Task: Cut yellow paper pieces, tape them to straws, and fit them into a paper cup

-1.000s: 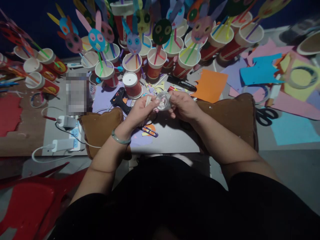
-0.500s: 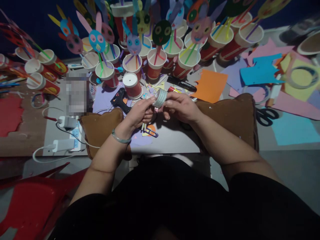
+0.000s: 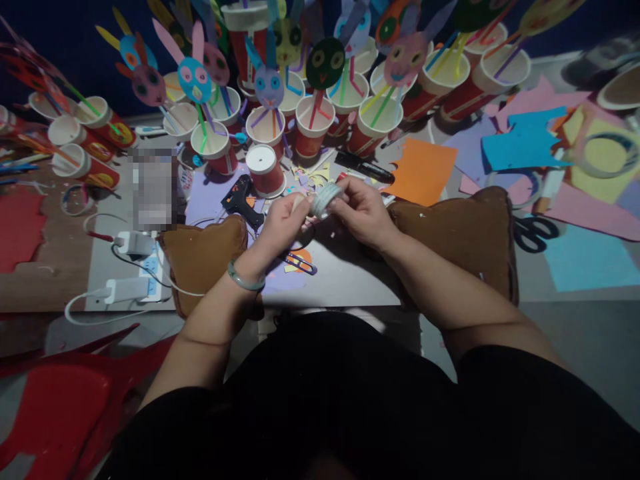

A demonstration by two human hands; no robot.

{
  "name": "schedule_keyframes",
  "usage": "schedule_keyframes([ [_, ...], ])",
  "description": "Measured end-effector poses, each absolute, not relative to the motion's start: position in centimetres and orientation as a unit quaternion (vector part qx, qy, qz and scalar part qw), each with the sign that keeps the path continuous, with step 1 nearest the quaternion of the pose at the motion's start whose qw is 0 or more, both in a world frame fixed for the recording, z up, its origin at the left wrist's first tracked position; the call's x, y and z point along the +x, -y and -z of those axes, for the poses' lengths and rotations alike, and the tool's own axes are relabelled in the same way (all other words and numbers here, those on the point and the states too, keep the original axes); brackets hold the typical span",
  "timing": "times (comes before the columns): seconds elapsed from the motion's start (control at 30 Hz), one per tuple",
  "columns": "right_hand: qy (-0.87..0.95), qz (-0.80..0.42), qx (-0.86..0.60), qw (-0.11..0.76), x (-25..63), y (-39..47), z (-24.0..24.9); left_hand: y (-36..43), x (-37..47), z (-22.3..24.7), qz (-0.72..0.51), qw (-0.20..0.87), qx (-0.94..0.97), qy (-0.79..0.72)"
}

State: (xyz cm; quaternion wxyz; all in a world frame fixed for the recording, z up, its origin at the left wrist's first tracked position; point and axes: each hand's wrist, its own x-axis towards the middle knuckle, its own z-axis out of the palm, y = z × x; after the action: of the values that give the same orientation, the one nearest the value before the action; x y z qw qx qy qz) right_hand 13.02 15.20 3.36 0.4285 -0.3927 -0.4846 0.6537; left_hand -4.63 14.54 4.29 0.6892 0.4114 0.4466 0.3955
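Note:
A pale roll of tape [image 3: 326,199] is held up between my hands above the table. My right hand [image 3: 369,215] is closed around its right side, thumb and fingers pinching the rim. At the roll's left edge, the thumb and fingers of my left hand [image 3: 285,221] are pressed together; whether they grip the roll itself or a loose end of tape I cannot tell. A black glue gun [image 3: 243,202] lies just left of my left hand. Behind it an upturned red paper cup [image 3: 265,175] shows its white base. Paper scraps [image 3: 313,175] lie beyond the roll.
Red cups with straws and paper animal faces [image 3: 269,87] crowd the back. A black marker [image 3: 365,168] and orange paper [image 3: 427,172] lie behind my right hand. Brown cushions [image 3: 460,240] flank my forearms. Scissors [image 3: 536,233] lie right; a power strip [image 3: 154,270] with cables sits left.
The tape roll has turned and tilted between my hands. My right hand has shifted its hold on the rim, and my left hand has moved slightly right.

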Motion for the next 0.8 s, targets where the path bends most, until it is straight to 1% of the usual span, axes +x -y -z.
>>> schedule_keyframes([
  [0.07, 0.499, -0.635, -0.403, 0.431, 13.0, -15.2, -3.4, -14.4, -4.6, -4.5, -0.451, 0.639, 0.429, -0.453],
  [0.17, 0.503, -0.644, -0.391, 0.424, 12.8, -15.1, -3.8, -14.3, -4.6, -5.3, -0.441, 0.636, 0.441, -0.456],
  [0.27, 0.491, -0.679, -0.362, 0.408, 12.7, -15.1, -4.0, -14.3, -4.8, -5.8, -0.425, 0.658, 0.439, -0.441],
  [0.43, 0.466, -0.748, -0.313, 0.355, 12.8, -15.2, -4.0, -14.5, -5.4, -5.8, -0.37, 0.742, 0.378, -0.411],
  [0.53, 0.454, -0.773, -0.297, 0.329, 13.0, -15.4, -4.0, -14.5, -5.3, -6.1, -0.342, 0.77, 0.351, -0.409],
  [0.8, 0.448, -0.764, -0.318, 0.338, 12.9, -15.6, -3.9, -14.7, -5.3, -6.3, -0.356, 0.78, 0.308, -0.414],
])
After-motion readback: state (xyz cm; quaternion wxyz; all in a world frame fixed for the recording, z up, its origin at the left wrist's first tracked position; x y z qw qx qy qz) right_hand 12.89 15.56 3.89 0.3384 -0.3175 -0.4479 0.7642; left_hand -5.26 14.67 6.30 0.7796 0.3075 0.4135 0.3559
